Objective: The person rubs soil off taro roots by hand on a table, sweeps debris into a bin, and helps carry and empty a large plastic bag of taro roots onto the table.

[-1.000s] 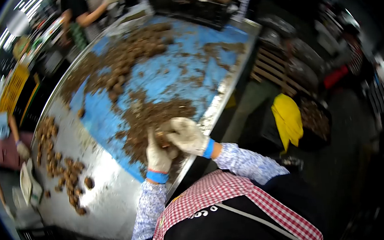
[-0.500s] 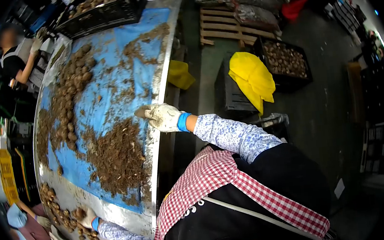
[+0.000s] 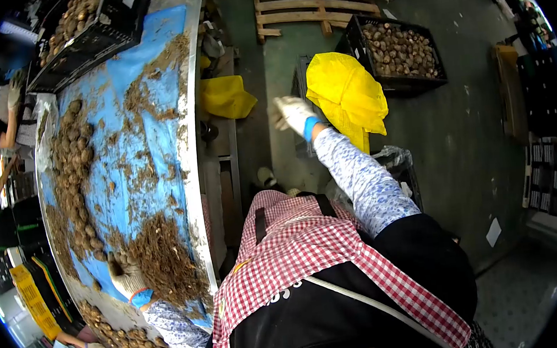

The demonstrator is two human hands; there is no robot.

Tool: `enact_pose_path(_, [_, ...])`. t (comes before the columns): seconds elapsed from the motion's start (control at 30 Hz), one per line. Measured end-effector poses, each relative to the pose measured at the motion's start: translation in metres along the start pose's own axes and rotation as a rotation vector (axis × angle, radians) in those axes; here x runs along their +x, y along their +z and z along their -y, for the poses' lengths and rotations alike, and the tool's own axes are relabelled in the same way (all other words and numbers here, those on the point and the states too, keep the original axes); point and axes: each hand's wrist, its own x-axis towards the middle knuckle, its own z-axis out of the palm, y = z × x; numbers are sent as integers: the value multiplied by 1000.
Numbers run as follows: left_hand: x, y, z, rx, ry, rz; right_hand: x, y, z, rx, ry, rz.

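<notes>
My left hand (image 3: 127, 280), in a whitish glove with a blue cuff, reaches over the blue sheet (image 3: 168, 144) on the table. Its fingers close around a brown, soil-covered tuber (image 3: 124, 258) at the lower end of a long heap of tubers (image 3: 74, 172). Right beside that hand lies a mound of brown root debris (image 3: 165, 260). My right hand (image 3: 294, 114), gloved the same way, is off the table over the floor, left of a yellow mesh bag (image 3: 345, 92). Its slightly blurred fingers are spread, and nothing shows in them.
Smaller tubers (image 3: 130, 338) lie along the table's near end. A black crate (image 3: 91, 41) of tubers stands at its far end. Another tuber-filled crate (image 3: 400, 50) is on the floor, near a wooden pallet (image 3: 297, 3). Co-workers (image 3: 5, 121) stand across the table.
My right hand has left the table edge, moving right toward the yellow bag; the brown piece it held is no longer visible. My left hand has shifted from the smaller tubers to the heap's end.
</notes>
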Motion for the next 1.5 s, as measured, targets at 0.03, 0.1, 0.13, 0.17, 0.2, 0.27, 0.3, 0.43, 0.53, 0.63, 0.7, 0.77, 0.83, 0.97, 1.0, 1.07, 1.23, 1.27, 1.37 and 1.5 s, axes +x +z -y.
enact_pose_path(0.03, [15,7,-7,17,-30,60,24,-26,-23,53,-30,-44])
enact_pose_path(0.1, [31,68,0,93,88,-205,33,-70,-27,-53,43,-116])
enact_pose_path(0.13, [57,57,-3,100,43,-12,28,-88,-23,-88,93,-151])
enact_pose_path(0.17, [85,48,-2,95,-5,182,26,-105,-35,-74,115,-200])
enact_pose_path(0.2, [87,89,12,151,16,30,16,-117,-38,-48,182,-226])
enact_pose_path(0.27, [109,138,36,220,-4,-62,4,-142,-64,8,237,-257])
enact_pose_path(0.3, [113,171,47,237,-12,-106,-3,-149,-73,48,269,-269])
enact_pose_path(0.43, [175,214,51,203,-110,275,-47,-143,-89,116,366,-390])
enact_pose_path(0.53, [223,231,46,112,-97,441,-65,-132,-85,152,442,-370])
enact_pose_path(0.63, [225,260,47,140,-82,357,-74,-126,-73,48,464,-339])
enact_pose_path(0.7, [230,258,49,144,-115,425,-70,-128,-65,-44,463,-352])
enact_pose_path(0.77, [234,261,51,171,-115,310,-65,-128,-47,-47,468,-371])
enact_pose_path(0.83, [248,250,48,129,-123,314,-59,-128,-35,-54,465,-413])
enact_pose_path(0.97, [280,234,43,-62,-269,641,-52,-121,-13,-51,476,-448])
enact_pose_path(1.0, [281,238,42,-38,-236,539,-50,-119,-9,-47,485,-451])
enact_pose_path(1.07, [272,254,40,29,-173,390,-47,-115,1,-136,483,-425])
enact_pose_path(1.23, [288,269,38,79,-74,306,-19,-156,-38,-949,216,-118])
enact_pose_path(1.27, [285,282,38,77,-80,372,-12,-159,-40,-870,262,-137])
enact_pose_path(1.37, [271,337,44,75,-103,583,1,-160,-22,-571,420,-228])
enact_pose_path(1.5, [230,470,124,484,85,780,4,-163,19,-159,438,-404])
